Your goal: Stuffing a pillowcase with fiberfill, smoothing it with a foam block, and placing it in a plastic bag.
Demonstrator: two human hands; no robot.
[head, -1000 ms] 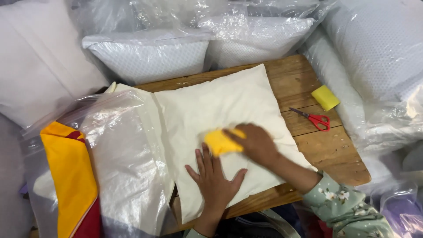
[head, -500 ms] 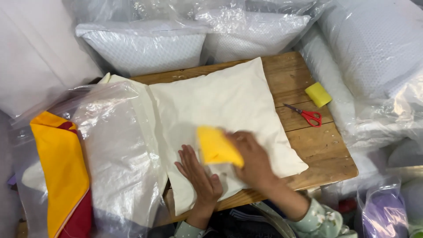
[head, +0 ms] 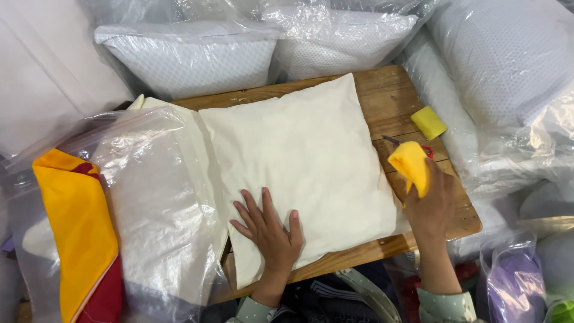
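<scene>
A cream pillow [head: 305,161] lies flat on a small wooden table [head: 394,101]. My left hand [head: 269,230] rests palm down with fingers spread on the pillow's near left part. My right hand [head: 431,203] is off the pillow's right edge, over the table, gripping a yellow cloth [head: 411,164] that sticks up above the fingers. Red-handled scissors [head: 423,147] lie on the table, mostly hidden behind the cloth. A yellow sponge block [head: 428,122] sits near the table's right edge.
Plastic-wrapped white pillows [head: 191,57] crowd the back and right side [head: 508,66]. A clear plastic bag [head: 155,197] covers the left, beside a yellow and red fabric [head: 78,227]. A purple bagged item [head: 517,287] lies at the lower right.
My right hand lifted the yellow cloth off the pillow and carried it right, over the scissors. The left hand stayed pressed on the pillow. The view shifted slightly.
</scene>
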